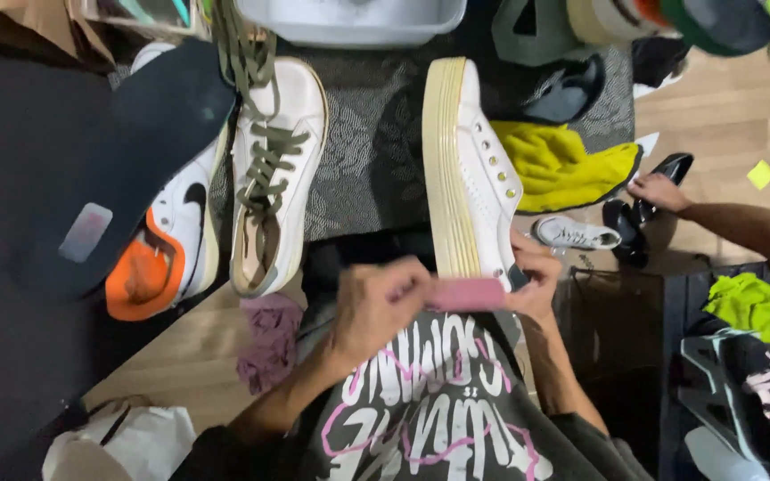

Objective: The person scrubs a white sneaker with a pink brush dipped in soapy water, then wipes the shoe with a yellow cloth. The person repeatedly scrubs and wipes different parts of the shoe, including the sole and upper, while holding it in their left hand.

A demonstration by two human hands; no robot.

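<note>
My left hand grips a pink rubber block and presses it against the near end of a white platform sneaker. The sneaker lies on its side with its cream ribbed sole facing left. Cupped around the shoe's near end from the right, my right hand steadies it. Both hands sit just above my dark printed shirt.
A white sneaker with olive laces lies to the left, beside a white and orange sneaker and a dark insole. A yellow cloth, a pink rag and a grey tub lie around. Another person's hand touches a black object.
</note>
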